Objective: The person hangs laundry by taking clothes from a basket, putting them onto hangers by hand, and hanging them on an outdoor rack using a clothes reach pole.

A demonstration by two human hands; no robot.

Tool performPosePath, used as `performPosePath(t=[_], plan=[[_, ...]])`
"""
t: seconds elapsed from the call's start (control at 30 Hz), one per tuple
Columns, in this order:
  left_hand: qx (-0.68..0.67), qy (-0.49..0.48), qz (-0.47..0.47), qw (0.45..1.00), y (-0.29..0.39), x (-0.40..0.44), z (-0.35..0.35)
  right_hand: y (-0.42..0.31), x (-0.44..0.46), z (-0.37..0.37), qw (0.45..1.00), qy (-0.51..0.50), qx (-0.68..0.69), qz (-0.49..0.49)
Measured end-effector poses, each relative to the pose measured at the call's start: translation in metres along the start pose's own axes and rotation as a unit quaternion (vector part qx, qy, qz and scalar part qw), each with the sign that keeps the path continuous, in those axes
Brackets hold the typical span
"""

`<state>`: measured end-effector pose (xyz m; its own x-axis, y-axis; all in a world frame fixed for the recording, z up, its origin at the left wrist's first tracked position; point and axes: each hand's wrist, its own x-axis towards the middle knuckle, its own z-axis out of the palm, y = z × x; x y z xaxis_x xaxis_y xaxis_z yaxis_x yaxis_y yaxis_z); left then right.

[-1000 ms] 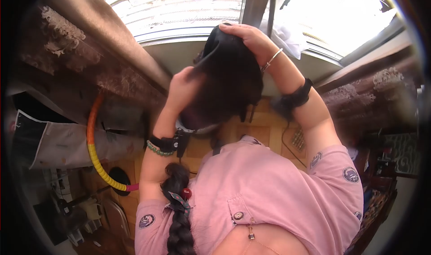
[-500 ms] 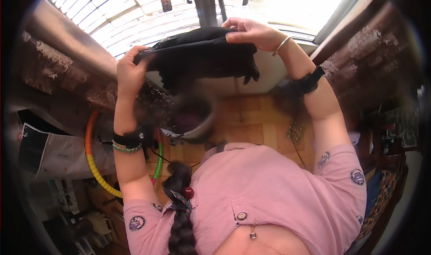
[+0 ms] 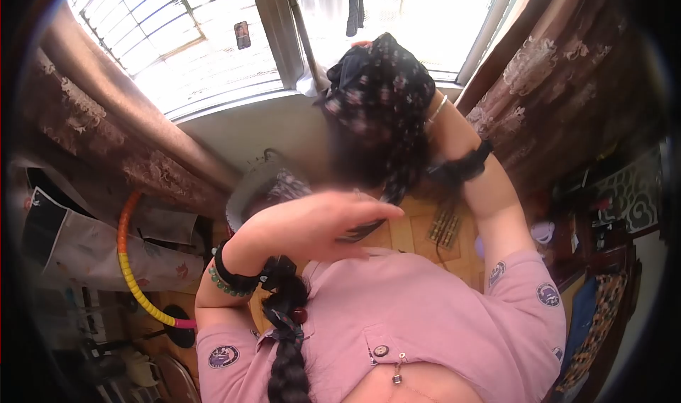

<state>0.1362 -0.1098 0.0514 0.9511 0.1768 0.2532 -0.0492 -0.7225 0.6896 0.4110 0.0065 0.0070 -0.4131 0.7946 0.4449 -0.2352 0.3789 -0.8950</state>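
Observation:
A black garment with a light floral print hangs bunched in front of the window. My right hand grips it from behind at its top; the cloth hides nearly all of that hand, with only a bit of finger showing. Lower down, my left hand is held across my front, fingers stretched out to the right and thumb apart. It lies just below the garment's lower end, which is blurred. Something dark shows between thumb and fingers, seemingly behind them. Beyond my left hand stands a bucket with patterned cloth in it.
Brown curtains flank the window, with a white sill beneath. A coloured hoop is at the left. On the tiled floor lies a small slatted object, with light purple footwear farther right. Dark furniture stands at the right.
The black garment, earlier stretched between both hands, now hangs from my right hand with its floral side showing. My left hand has let go and moved down and right across my front.

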Motion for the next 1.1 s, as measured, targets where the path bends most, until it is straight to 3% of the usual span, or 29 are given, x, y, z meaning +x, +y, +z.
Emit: performPosePath(t=[0.07,0.17,0.2,0.27,0.3,0.33,0.4,0.47,0.57,0.67,0.73,0.8,0.87,0.93,0.97,1.0,1.07,1.1], plan=[[-0.015,-0.004,-0.098,0.995,-0.003,0.006,-0.008,-0.025,-0.007,0.02,0.95,-0.067,0.302,0.044],[0.067,0.252,-0.215,0.941,-0.046,0.003,-0.009,-0.048,-0.022,0.037,0.955,-0.02,0.291,0.05],[0.068,0.252,-0.213,0.942,-0.051,0.006,-0.01,-0.057,-0.025,0.047,0.956,-0.019,0.289,0.049],[0.187,0.365,-0.161,0.898,-0.055,0.015,-0.009,-0.068,-0.029,0.063,0.945,0.012,0.326,0.016],[0.089,0.309,-0.232,0.918,-0.042,0.024,-0.011,-0.061,-0.03,0.057,0.961,-0.006,0.275,-0.005],[0.086,0.307,-0.228,0.92,-0.046,0.029,-0.006,-0.062,-0.029,0.056,0.962,-0.003,0.272,-0.005],[0.206,0.341,-0.113,0.91,-0.057,0.034,0.007,-0.063,-0.028,0.058,0.94,0.01,0.34,0.0],[0.189,0.33,-0.104,0.919,-0.06,0.041,0.012,-0.07,-0.027,0.058,0.943,0.015,0.333,-0.01],[0.263,0.464,-0.105,0.839,-0.066,0.047,0.02,-0.069,-0.026,0.048,0.95,0.031,0.308,-0.049],[0.223,0.45,-0.009,0.864,-0.071,0.044,0.019,-0.067,-0.03,0.044,0.958,0.073,0.266,-0.084],[0.21,0.432,-0.01,0.877,-0.072,0.051,0.026,-0.065,-0.034,0.043,0.961,0.1,0.241,-0.088],[0.084,0.379,-0.083,0.918,-0.072,0.064,0.033,-0.06,-0.034,0.039,0.947,0.068,0.298,-0.098],[0.06,0.384,-0.089,0.917,-0.087,0.075,0.038,-0.054,-0.03,0.032,0.946,0.068,0.299,-0.103],[-0.159,0.287,-0.207,0.922,-0.108,0.081,0.04,-0.053,-0.026,0.027,0.947,0.067,0.294,-0.109],[-0.297,0.253,-0.165,0.906,-0.093,0.083,0.031,-0.054,-0.026,0.026,0.978,0.08,0.143,-0.132],[-0.299,0.248,-0.163,0.907,-0.104,0.083,0.031,-0.055,-0.028,0.025,0.984,0.093,-0.011,-0.15],[-0.117,0.241,-0.137,0.954,-0.139,0.074,0.027,-0.069,-0.044,0.018,0.987,0.074,0.001,-0.144],[-0.128,0.292,-0.101,0.942,-0.135,0.071,0.018,-0.077,-0.054,0.012,0.991,0.083,0.013,-0.1]])
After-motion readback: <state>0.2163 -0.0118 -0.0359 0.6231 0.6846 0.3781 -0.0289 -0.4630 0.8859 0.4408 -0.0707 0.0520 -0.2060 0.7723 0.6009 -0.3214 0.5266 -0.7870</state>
